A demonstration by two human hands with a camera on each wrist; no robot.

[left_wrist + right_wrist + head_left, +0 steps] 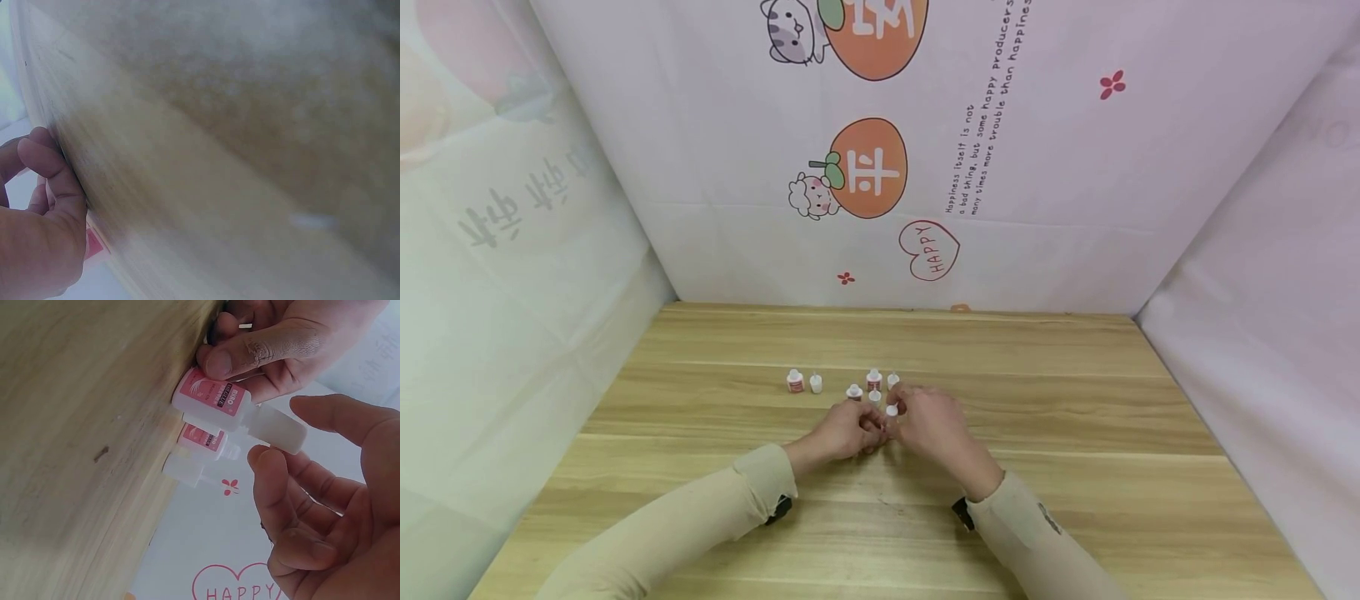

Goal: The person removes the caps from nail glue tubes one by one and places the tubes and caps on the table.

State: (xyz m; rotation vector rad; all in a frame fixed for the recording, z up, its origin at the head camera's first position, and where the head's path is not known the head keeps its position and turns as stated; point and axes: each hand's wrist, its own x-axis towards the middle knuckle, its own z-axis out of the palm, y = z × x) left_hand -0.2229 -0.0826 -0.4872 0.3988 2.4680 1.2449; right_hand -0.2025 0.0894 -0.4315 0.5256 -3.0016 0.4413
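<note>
Near the table's middle, a small white glue bottle with a pink label stands in my left hand, gripped low by thumb and fingers. Its white cap is on the neck. Round that cap curl the fingers of my right hand; a fingertip touches it, while the thumb looks slightly off its side. Just behind are a second bottle and a loose cap. From the left wrist, only my curled fingers and a bit of pink label show.
Beyond my hands stand a glue bottle, another partly hidden bottle and loose caps with thin tips upward, including one cap. Farther left are a bottle and its neighbouring cap. Printed cloth walls the wooden table.
</note>
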